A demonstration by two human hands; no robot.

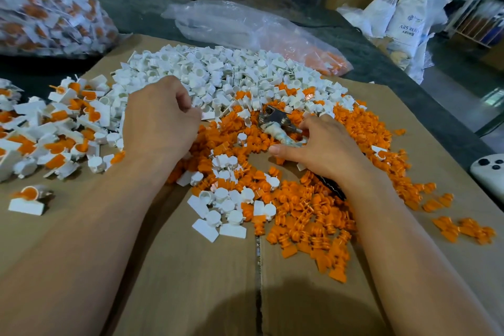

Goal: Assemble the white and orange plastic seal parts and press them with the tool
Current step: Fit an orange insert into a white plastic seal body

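A heap of white seal parts point(218, 73) covers the far middle of the cardboard point(191, 267). Loose orange seal parts point(313, 215) spread over the middle and right. The metal pressing tool point(275, 120), its handle wrapped in tape, lies among the orange parts. My right hand point(324, 147) rests over the tool's handle, fingers spread and bent around it, thumb pointing left. My left hand point(161, 120) sits at the edge of the white heap with fingers curled under; what they hold is hidden. Assembled white-and-orange seals point(65, 128) lie piled at the left.
A big clear bag of assembled seals point(49, 3) stands at the far left. A crumpled clear bag with orange parts point(272, 35) lies behind the heap. A white device with buttons point(491, 172) sits at the right edge. Boxes and white sacks point(403, 11) stand beyond.
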